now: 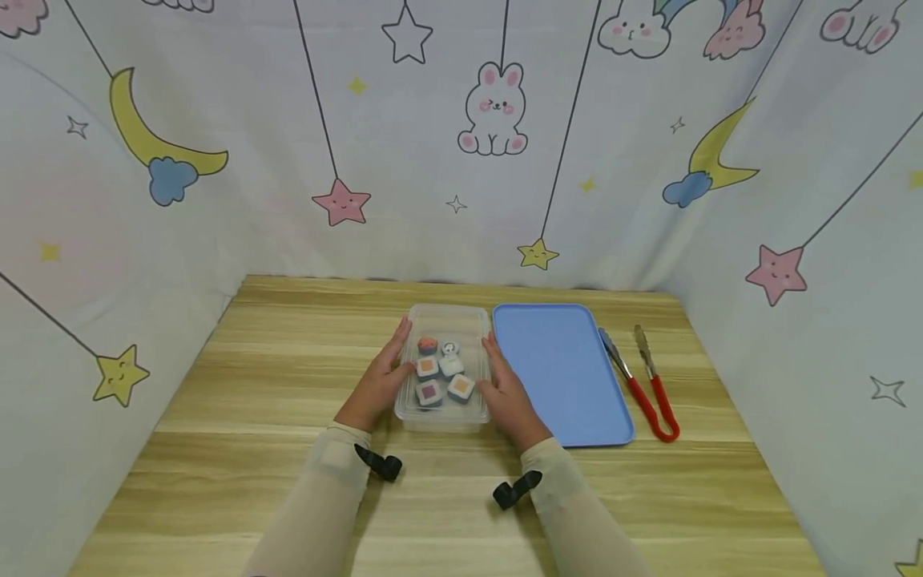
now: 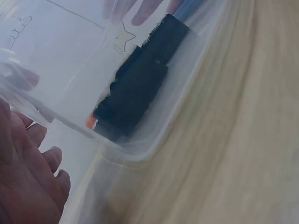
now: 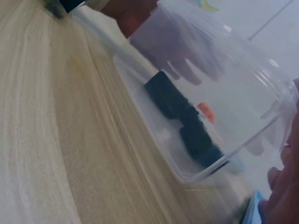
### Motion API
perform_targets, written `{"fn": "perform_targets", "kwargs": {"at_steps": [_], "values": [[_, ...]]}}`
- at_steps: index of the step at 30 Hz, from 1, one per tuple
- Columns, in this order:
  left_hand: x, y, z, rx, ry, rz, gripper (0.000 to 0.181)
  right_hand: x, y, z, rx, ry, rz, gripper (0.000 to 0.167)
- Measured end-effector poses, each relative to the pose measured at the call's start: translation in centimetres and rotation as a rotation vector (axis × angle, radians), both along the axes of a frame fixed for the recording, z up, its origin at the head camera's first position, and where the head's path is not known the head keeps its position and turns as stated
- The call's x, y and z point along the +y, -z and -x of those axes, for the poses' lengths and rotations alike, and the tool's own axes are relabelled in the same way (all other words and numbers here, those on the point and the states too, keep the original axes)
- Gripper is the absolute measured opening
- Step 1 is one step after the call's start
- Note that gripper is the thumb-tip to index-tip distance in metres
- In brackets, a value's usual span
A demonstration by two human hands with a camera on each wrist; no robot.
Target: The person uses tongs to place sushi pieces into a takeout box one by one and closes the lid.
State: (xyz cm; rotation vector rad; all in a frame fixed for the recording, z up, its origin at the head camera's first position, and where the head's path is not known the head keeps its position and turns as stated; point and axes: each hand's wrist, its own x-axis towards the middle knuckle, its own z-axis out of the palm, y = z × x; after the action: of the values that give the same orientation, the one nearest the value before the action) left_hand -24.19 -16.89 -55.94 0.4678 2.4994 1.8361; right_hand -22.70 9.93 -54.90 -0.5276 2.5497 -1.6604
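Note:
A clear lidded plastic container (image 1: pixel 443 413) is between my two hands, on the wooden table. Several sushi pieces (image 1: pixel 428 368) show through its lid, some with orange or purple centres; from the side, in the left wrist view, dark wrapped sides (image 2: pixel 133 86) appear. My left hand (image 1: pixel 376 386) holds the container's left side, thumb at the lid's edge and fingers along the wall. On the opposite side my right hand (image 1: pixel 513 399) holds it in the same way. In the right wrist view an orange-topped piece (image 3: pixel 206 112) stands behind the dark ones.
Right of the container lies a blue tray (image 1: pixel 566 369), close to my right hand. Metal tongs with red handles (image 1: pixel 658 405) lie spread beyond it. The wooden table (image 1: pixel 274 377) extends to both sides, and a patterned white curtain (image 1: pixel 433 240) bounds it.

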Motion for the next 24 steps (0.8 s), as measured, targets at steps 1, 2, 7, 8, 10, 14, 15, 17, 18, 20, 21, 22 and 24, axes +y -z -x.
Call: {"fn": "perform_targets", "kwargs": {"at_steps": [1, 2, 7, 8, 10, 14, 15, 17, 18, 20, 21, 22, 24], "values": [[0.0, -0.1, -0.1, -0.007, -0.004, 0.011, 0.075, 0.1, 0.5, 0.2, 0.012, 0.004, -0.006, 0.072], [-0.1, -0.1, -0.2, -0.018, -0.016, 0.031, 0.075, 0.2, 0.5, 0.2, 0.017, 0.005, -0.015, 0.071], [-0.7, -1.0, 0.3, 0.012, -0.083, 0.161, 0.076, 0.3, -0.2, 0.4, 0.059, 0.018, -0.079, 0.07], [-0.8, -1.3, 0.6, 0.024, -0.091, 0.192, 0.077, 0.2, -0.6, 0.6, 0.068, 0.018, -0.1, 0.07], [-0.9, -2.3, 1.2, 0.048, -0.094, 0.244, 0.078, -0.1, -1.4, 1.2, 0.091, 0.008, -0.16, 0.072], [-0.5, -4.3, 3.1, 0.09, -0.03, 0.406, 0.081, -1.3, -3.3, 3.1, 0.164, -0.021, -0.339, 0.076], [-0.2, -4.6, 3.7, 0.095, -0.007, 0.448, 0.082, -1.6, -3.7, 3.7, 0.182, -0.028, -0.399, 0.077], [0.3, -5.1, 4.7, 0.103, 0.042, 0.529, 0.082, -2.3, -4.3, 4.8, 0.207, -0.038, -0.514, 0.079], [0.5, -5.2, 5.1, 0.103, 0.062, 0.559, 0.082, -2.6, -4.5, 5.3, 0.214, -0.044, -0.573, 0.08], [0.8, -5.2, 5.8, 0.099, 0.083, 0.603, 0.08, -3.1, -4.7, 6.1, 0.212, -0.054, -0.678, 0.082], [0.9, -5.2, 6.0, 0.097, 0.087, 0.617, 0.079, -3.3, -4.8, 6.4, 0.205, -0.057, -0.717, 0.083], [1.0, -5.2, 6.2, 0.093, 0.09, 0.625, 0.079, -3.4, -4.7, 6.7, 0.204, -0.059, -0.754, 0.084], [1.2, -5.3, 6.3, 0.089, 0.089, 0.631, 0.079, -3.7, -4.7, 7.0, 0.209, -0.056, -0.798, 0.084]]}}
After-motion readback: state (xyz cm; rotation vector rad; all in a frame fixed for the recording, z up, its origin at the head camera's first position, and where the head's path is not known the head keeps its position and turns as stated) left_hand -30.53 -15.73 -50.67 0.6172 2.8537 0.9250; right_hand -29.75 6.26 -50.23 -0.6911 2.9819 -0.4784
